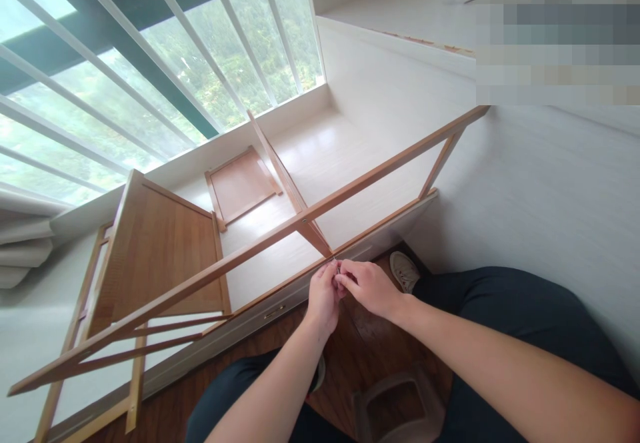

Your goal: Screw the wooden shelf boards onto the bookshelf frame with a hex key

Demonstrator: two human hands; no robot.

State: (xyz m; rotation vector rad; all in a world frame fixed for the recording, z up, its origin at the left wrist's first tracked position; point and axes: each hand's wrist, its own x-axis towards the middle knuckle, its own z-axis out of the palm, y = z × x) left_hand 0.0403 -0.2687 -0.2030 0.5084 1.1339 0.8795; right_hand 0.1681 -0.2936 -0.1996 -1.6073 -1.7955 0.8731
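Note:
My left hand (pixel 324 295) and my right hand (pixel 371 287) meet, fingers closed together, at the front edge of a white ledge. Whatever they pinch is too small and too covered by the fingers to name. Just beyond the fingertips, an upright wooden divider (pixel 283 173) meets the lower rail (pixel 383 222) of a wooden frame. The frame's long upper rail (pixel 360 183) slants across above both hands, with a small screw or hole where the divider joins it. A slatted wooden panel (pixel 155 250) stands at the frame's left part.
On the white ledge (pixel 330 136) lies a loose wooden panel (pixel 243 186) near the barred window (pixel 200 50). A stool (pixel 400 396) stands on the dark wood floor between my legs. White walls rise at the right; a gathered curtain (pixel 23 243) hangs at the left.

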